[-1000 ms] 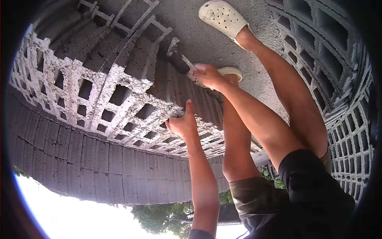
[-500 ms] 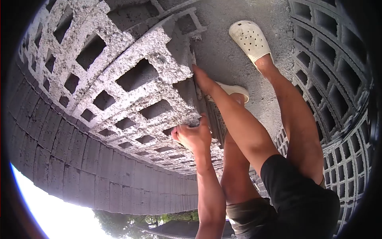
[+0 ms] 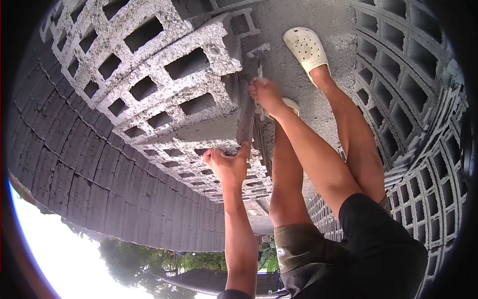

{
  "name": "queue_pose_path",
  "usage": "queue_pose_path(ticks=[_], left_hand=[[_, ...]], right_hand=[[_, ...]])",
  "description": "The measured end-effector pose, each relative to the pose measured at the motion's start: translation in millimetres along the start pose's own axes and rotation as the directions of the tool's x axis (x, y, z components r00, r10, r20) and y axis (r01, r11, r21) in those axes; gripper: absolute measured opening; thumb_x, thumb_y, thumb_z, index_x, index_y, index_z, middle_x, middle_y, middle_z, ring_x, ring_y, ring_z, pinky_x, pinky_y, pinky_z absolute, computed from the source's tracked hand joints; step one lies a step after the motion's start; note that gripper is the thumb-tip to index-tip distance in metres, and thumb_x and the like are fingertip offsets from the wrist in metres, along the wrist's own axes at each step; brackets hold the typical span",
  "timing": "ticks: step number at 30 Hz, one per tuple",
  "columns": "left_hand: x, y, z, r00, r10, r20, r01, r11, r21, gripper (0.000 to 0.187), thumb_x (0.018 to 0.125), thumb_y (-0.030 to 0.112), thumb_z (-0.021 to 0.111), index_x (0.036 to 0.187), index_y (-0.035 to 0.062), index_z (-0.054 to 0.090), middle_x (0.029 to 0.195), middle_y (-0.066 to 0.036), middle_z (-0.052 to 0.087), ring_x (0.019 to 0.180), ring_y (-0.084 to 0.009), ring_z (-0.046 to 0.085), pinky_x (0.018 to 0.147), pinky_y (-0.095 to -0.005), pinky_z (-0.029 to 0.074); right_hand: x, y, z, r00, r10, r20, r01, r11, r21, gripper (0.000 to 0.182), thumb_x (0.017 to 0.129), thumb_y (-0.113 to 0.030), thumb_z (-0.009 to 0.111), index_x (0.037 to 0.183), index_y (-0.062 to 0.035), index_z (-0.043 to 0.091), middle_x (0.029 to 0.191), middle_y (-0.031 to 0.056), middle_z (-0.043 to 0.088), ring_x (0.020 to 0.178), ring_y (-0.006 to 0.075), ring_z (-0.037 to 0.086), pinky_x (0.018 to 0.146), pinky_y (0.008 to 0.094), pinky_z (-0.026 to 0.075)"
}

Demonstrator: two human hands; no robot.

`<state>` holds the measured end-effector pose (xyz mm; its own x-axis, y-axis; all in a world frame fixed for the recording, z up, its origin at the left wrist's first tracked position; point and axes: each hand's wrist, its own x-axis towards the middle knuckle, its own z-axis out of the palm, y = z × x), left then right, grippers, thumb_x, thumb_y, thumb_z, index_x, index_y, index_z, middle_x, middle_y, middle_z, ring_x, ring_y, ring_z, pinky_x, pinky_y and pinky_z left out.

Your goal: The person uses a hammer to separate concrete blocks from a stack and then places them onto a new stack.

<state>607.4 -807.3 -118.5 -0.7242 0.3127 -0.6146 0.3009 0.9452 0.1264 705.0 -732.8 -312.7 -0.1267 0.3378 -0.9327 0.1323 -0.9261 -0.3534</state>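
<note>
A grey hollow concrete block (image 3: 244,119) sits at the edge of the stacked blocks, with its long narrow side towards me. My left hand (image 3: 228,167) is closed on its near end, fingers bent over the rough edge and thumb along the side. At the far end, my right hand (image 3: 268,97) has its fingers curled against the block's edge; they are slightly blurred. The rough, holed faces of neighbouring blocks (image 3: 149,87) lie just to the left.
More hollow blocks (image 3: 418,79) are stacked along the right. A long block wall (image 3: 124,189) curves away on the left. My feet, in cream clogs (image 3: 306,47), stand on the gritty concrete floor (image 3: 338,30) between the stacks. Trees (image 3: 134,259) show beyond.
The view has shifted. The block between my hands now stands out from the stack, showing a smooth face below neighbouring holes. My right hand's fingers, hidden before, are now visible.
</note>
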Motion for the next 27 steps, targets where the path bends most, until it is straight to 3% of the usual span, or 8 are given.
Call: queue_pose_path(ticks=[7, 11, 14, 17, 19, 20, 26, 27], left_hand=[[4.4, 9.1, -2.3, 0.996, -0.038, 0.081, 0.03, 0.994, 0.104, 0.047, 0.06, 0.028, 0.08, 0.074, -0.0121, 0.06, 0.097, -0.028, 0.055, 0.099, -0.0343, 0.05, 0.086, -0.0425, 0.04], [8.4, -17.8, 7.9, 0.995, 0.094, 0.02, -0.093, 0.995, -0.041, 0.035, 0.065, 0.017, 0.079, 0.076, -0.0113, 0.062, 0.075, -0.017, 0.064, 0.063, -0.0212, 0.057, 0.064, -0.0364, 0.047], [5.3, -3.5, 1.5, 0.993, -0.074, 0.095, 0.084, 0.991, -0.104, 0.054, 0.06, 0.029, 0.085, 0.071, -0.0094, 0.049, 0.095, -0.021, 0.044, 0.093, -0.0312, 0.042, 0.084, -0.0441, 0.037], [3.3, 6.2, -4.4, 0.986, -0.096, 0.136, 0.112, 0.987, -0.112, 0.044, 0.064, 0.019, 0.084, 0.073, -0.0078, 0.051, 0.084, -0.016, 0.055, 0.076, -0.0226, 0.051, 0.072, -0.0371, 0.044], [-0.7, 11.7, -7.8, 0.985, -0.075, 0.155, 0.106, 0.974, -0.2, 0.04, 0.065, 0.017, 0.083, 0.076, -0.0074, 0.053, 0.082, -0.015, 0.058, 0.074, -0.0206, 0.054, 0.07, -0.0343, 0.045], [-2.4, 14.6, -7.3, 0.985, -0.06, 0.162, 0.107, 0.948, -0.301, 0.036, 0.067, 0.014, 0.082, 0.078, -0.007, 0.054, 0.081, -0.013, 0.061, 0.072, -0.0186, 0.056, 0.068, -0.0315, 0.047], [-5.0, 18.1, -5.9, 0.987, -0.062, 0.148, 0.104, 0.949, -0.296, 0.031, 0.069, 0.009, 0.079, 0.086, -0.0068, 0.058, 0.085, -0.013, 0.065, 0.075, -0.0174, 0.058, 0.072, -0.0288, 0.046], [-4.9, 17.6, -6.9, 0.988, -0.052, 0.143, 0.095, 0.946, -0.311, 0.031, 0.07, 0.008, 0.079, 0.089, -0.0069, 0.06, 0.086, -0.013, 0.066, 0.075, -0.0174, 0.058, 0.072, -0.029, 0.046]], right_hand=[[-80.0, -89.9, -49.0, 0.917, -0.323, -0.235, 0.182, 0.862, -0.473, 0.035, 0.097, -0.031, 0.044, 0.093, 0.0009, 0.058, 0.065, 0.0073, 0.062, 0.055, 0.0169, 0.059, 0.054, 0.0316, 0.046], [-120.7, -117.5, -39.0, 0.951, -0.094, -0.294, 0.203, 0.908, 0.367, 0.034, 0.099, -0.041, 0.041, 0.098, -0.0067, 0.044, 0.061, -0.0027, 0.038, 0.046, 0.0053, 0.035, 0.04, 0.0218, 0.031], [-114.1, -56.9, 6.3, 0.897, -0.076, -0.436, 0.151, 0.979, 0.139, 0.029, 0.1, -0.035, 0.039, 0.089, -0.0083, 0.043, 0.057, -0.0016, 0.037, 0.043, 0.0063, 0.037, 0.035, 0.0232, 0.033], [-126.2, -44.4, 10.9, 0.946, 0.318, -0.059, -0.302, 0.934, 0.189, 0.03, 0.1, -0.032, 0.038, 0.087, -0.0071, 0.045, 0.055, -0.0019, 0.04, 0.042, 0.0098, 0.043, 0.037, 0.028, 0.036], [-133.5, -58.7, -17.6, 0.981, 0.094, -0.168, -0.127, 0.971, -0.203, 0.031, 0.1, -0.032, 0.038, 0.085, -0.006, 0.047, 0.056, -0.002, 0.04, 0.044, 0.01, 0.044, 0.041, 0.0282, 0.038], [-126.9, -45.4, -22.8, 0.869, -0.386, -0.31, 0.26, 0.888, -0.378, 0.035, 0.1, -0.035, 0.038, 0.083, -0.0061, 0.046, 0.058, -0.002, 0.038, 0.048, 0.0076, 0.042, 0.044, 0.0244, 0.037], [-119.2, -107.5, -42.9, 0.683, -0.34, -0.646, 0.509, 0.856, 0.088, 0.042, 0.1, -0.045, 0.038, 0.081, -0.0074, 0.044, 0.059, -0.0038, 0.037, 0.052, 0.0023, 0.038, 0.045, 0.0183, 0.032], [-114.7, -81.0, -25.8, 0.691, -0.362, -0.626, 0.476, 0.879, 0.018, 0.039, 0.1, -0.038, 0.038, 0.085, -0.0039, 0.049, 0.058, 0.0021, 0.043, 0.046, 0.0148, 0.044, 0.048, 0.0281, 0.04]])
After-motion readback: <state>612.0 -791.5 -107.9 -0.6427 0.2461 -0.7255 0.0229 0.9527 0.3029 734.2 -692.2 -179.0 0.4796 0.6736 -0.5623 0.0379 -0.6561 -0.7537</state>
